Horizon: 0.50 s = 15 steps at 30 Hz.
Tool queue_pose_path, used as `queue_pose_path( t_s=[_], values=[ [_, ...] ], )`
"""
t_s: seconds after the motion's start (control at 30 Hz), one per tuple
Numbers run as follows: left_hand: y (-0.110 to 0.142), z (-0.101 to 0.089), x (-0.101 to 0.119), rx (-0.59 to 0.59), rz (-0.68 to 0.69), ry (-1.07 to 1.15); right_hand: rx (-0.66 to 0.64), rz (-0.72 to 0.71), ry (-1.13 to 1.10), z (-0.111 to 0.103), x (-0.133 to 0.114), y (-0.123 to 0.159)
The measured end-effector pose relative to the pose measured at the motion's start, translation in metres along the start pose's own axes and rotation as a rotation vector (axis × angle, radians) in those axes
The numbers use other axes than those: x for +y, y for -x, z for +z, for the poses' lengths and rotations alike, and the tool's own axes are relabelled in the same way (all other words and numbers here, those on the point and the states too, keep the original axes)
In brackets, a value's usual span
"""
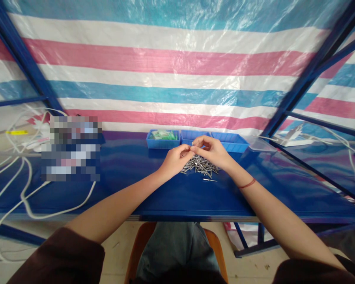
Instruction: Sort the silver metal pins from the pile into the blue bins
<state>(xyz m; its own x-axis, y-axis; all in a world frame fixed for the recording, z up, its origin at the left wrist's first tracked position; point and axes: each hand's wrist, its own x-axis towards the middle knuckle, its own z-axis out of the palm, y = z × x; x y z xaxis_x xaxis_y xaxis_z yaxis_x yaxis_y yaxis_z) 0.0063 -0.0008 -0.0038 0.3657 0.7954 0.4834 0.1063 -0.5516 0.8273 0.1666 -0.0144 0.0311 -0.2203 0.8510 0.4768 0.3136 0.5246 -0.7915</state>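
My left hand [177, 158] and my right hand [210, 151] meet at the fingertips above a heap of silvery pop rivets [201, 165]. Both are closed in a pinch. A tiny pale bit of something shows between the fingertips, too small to name. In front of the heap, one pop rivet [210, 180] lies apart on the blue tabletop [171, 197]. Part of the heap is hidden by my hands.
Behind my hands stand a blue bin [162, 146] holding green-and-clear plastic bags, a middle bin [187, 135] partly covered by my right hand, and a right bin [230, 142]. White cables [28, 197] trail at left beside a blurred-out patch. Blue frame posts [301, 75] flank the table.
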Motion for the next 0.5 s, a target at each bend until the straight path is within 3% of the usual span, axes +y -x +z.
queue_pose_path(
  t_s=[0.3,0.5],
  values=[
    [-0.0017,-0.0016,-0.0016,0.003,0.000,-0.030,-0.007,-0.147,0.169,-0.0015,0.0024,0.0017],
    [-0.0027,-0.0044,0.0001,0.113,0.032,-0.095,-0.015,-0.257,0.340,-0.0092,-0.0031,0.0026]
  ],
)
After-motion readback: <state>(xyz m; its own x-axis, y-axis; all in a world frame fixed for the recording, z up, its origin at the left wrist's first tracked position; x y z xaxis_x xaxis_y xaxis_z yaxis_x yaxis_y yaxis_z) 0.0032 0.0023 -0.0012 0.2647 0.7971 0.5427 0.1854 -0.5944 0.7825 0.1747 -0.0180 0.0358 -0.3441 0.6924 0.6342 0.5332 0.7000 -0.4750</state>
